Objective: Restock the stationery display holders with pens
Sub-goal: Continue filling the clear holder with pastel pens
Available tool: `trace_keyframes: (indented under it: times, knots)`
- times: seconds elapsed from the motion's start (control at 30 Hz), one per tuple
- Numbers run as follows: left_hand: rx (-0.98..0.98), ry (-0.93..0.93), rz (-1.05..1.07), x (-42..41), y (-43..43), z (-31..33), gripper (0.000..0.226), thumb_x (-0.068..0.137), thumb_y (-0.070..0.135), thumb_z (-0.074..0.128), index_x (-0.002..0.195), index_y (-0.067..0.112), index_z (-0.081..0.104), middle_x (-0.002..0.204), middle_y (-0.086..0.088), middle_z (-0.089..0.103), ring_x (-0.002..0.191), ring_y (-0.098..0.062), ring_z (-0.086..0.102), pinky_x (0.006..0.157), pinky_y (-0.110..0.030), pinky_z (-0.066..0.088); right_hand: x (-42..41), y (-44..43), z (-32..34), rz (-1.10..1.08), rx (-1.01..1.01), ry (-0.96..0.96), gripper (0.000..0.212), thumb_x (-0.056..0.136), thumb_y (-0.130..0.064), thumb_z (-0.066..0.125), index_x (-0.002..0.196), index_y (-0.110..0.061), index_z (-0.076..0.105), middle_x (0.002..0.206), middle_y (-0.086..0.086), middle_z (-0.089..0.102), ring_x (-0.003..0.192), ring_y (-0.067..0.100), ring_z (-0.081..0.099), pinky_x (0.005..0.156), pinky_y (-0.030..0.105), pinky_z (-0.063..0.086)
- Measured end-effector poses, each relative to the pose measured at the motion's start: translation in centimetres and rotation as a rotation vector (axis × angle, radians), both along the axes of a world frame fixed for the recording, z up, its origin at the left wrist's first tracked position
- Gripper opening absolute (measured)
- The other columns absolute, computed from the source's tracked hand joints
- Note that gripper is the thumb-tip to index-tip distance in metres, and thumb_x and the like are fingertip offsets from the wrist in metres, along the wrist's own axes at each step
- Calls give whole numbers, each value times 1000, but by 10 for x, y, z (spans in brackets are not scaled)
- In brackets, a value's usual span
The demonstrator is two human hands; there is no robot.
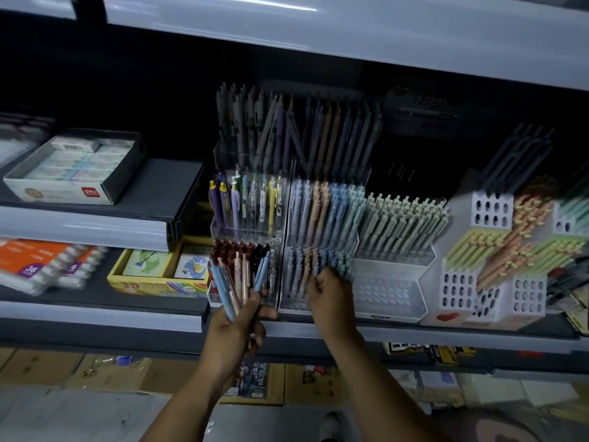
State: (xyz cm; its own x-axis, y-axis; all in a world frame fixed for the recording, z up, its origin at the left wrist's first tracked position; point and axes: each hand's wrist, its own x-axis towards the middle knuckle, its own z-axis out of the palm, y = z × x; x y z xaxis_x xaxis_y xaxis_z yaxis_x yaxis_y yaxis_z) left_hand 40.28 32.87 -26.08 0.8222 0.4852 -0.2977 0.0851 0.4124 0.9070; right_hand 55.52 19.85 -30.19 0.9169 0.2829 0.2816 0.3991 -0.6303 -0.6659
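- While a fanned bundle of pens [237, 282] is gripped in the left hand [236, 333] before the display, it could be spilled by a slackened grip.
- Now the right hand [330, 298] is curled into the front row of the clear holder [291, 306]; a pinch cannot be confirmed.
- Neighbouring pens [296, 269] could be knocked askew.

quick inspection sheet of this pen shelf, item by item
surface: grey shelf, dimly lit
job's things: bundle of pens in the left hand; clear tiered holder nearly full; white holder has bare front tiers
clutter: eraser box and yellow box left of the holders
grippers: left hand grips the bundle; right hand has fingers curled at the clear holder's front row, grasp too blurred to tell
cables: nothing seen
surroundings: cardboard boxes on the floor below
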Motion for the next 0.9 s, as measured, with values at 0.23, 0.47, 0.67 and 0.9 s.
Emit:
trace_keyframes:
  times: [0.23, 0.47, 0.67, 0.9]
  knots:
    - [76, 24, -47, 0, -1, 3, 30, 105, 32, 55, 109, 6, 69, 97, -19, 77, 52, -23, 51, 42, -23, 31, 0, -2, 2, -13, -31, 12, 31, 97, -13, 63, 72, -17, 45, 63, 3, 50, 58, 18, 51, 49, 17, 29]
    - [96, 20, -66, -1, -2, 4, 30, 105, 32, 54, 110, 5, 67, 98, -17, 78, 54, -22, 54, 42, -24, 34, 1, -4, 1, -24, -10, 4, 24, 99, -18, 61, 77, -13, 52, 68, 8, 59, 60, 21, 58, 47, 19, 30]
    - [91, 23, -40, -2, -1, 0, 30, 103, 34, 56, 108, 8, 71, 94, -19, 77, 51, -20, 53, 45, -26, 33, -15, -11, 22, -90, 112, -158, 31, 96, -16, 67, 71, -14, 50, 58, -2, 58, 50, 9, 53, 44, 12, 32]
    - [76, 25, -39, -1, -2, 0, 36, 100, 36, 58, 109, 3, 70, 95, -20, 77, 54, -21, 53, 43, -24, 33, -30, -1, 23, -9, 198, -160, 31, 96, -18, 67, 71, -17, 51, 59, -15, 53, 51, 4, 51, 46, 14, 38]
